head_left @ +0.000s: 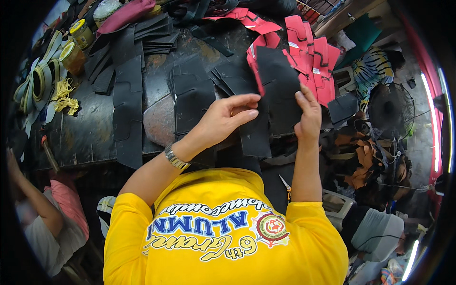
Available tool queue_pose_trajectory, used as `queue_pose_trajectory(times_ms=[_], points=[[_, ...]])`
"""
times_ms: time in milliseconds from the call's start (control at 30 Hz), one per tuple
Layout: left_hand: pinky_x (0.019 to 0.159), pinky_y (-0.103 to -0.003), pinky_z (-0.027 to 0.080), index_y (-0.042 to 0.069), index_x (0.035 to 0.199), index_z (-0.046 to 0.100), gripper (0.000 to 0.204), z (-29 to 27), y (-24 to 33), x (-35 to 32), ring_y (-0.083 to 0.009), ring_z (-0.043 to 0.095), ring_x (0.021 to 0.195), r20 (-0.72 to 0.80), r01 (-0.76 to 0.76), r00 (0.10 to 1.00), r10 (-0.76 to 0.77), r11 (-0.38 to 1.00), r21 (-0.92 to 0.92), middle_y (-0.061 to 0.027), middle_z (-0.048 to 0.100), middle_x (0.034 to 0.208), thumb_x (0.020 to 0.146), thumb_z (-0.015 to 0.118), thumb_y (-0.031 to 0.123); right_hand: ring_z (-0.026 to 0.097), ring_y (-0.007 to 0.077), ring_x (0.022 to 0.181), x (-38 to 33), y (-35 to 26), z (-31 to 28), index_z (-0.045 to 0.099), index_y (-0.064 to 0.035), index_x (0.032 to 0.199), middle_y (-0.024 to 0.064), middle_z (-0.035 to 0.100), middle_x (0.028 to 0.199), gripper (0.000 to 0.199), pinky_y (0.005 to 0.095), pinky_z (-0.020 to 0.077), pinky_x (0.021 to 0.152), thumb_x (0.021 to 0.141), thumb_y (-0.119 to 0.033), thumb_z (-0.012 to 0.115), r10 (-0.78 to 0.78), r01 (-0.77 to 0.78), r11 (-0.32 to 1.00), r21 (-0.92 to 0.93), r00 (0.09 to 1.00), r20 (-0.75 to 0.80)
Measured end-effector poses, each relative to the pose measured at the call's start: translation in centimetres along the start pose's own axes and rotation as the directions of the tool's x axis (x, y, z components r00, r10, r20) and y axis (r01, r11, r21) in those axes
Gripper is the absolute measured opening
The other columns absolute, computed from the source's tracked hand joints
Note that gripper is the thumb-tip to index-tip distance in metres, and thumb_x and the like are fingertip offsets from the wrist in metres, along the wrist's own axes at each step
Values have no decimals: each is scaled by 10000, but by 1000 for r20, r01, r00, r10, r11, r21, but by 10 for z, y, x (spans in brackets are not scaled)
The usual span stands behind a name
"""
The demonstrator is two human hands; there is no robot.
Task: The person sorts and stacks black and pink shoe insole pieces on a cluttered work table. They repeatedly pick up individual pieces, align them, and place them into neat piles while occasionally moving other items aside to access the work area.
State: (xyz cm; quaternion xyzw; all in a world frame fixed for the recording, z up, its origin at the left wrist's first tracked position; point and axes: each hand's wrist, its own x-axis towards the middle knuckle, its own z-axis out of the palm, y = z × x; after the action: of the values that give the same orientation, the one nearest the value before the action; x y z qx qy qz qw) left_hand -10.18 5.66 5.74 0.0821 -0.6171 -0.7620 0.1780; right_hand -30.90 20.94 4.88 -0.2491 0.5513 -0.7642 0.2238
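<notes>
A black sheet piece (279,76), leather-like with a rounded bulge on its right side, is held up over the table's near edge. My right hand (309,113) grips its right edge, thumb and fingers closed on it. My left hand (227,118) is beside its left edge, index finger and thumb stretched toward it and apart, with nothing visible between them. Whether the fingertips touch the piece, I cannot tell. Below hangs another black piece (255,135), partly behind my left hand. To the left lies a stack of cut black pieces (194,95).
Pink-red pieces with black trim (313,59) overlap at the back right. More black pieces (128,95) and two yellow-lidded jars (73,57) stand or lie leftward on the dark table (90,140). A hammer (49,153) rests near the edge; a fan (392,107) is at right. Another person's arm (38,202) shows at left.
</notes>
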Motion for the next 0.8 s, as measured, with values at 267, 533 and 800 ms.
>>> queue_pose_trajectory(times_ms=[267, 533, 800], points=[[960, -429, 480, 93, 1271, 623, 458, 1, -2, 80, -372, 583, 1122, 70, -266, 941, 332, 594, 759, -192, 534, 1272, 870, 743, 278, 668, 180, 1036, 15, -25, -31, 631, 23, 1219, 98, 690, 1134, 269, 316, 544, 942, 958, 16, 570, -53, 52, 999, -11, 998, -29], [1069, -477, 410, 154, 1384, 533, 456, -5, -27, 132, -462, 479, 1272, 172, -197, 980, 98, 545, 815, -290, 376, 1445, 941, 622, 221, 661, 190, 1074, -30, -39, -35, 639, -2, 1218, 106, 693, 1161, 271, 332, 507, 991, 960, 30, 566, -257, 250, 911, 328, 966, -22], [1070, -536, 366, 91, 1330, 581, 566, -10, 5, 114, -416, 437, 1328, -52, -163, 894, 445, 431, 887, -278, 369, 1475, 885, 688, 425, 665, 216, 1075, -51, -49, -59, 641, 52, 1194, 138, 695, 1150, 300, 327, 495, 988, 900, 32, 582, -183, 151, 951, 271, 978, 97]])
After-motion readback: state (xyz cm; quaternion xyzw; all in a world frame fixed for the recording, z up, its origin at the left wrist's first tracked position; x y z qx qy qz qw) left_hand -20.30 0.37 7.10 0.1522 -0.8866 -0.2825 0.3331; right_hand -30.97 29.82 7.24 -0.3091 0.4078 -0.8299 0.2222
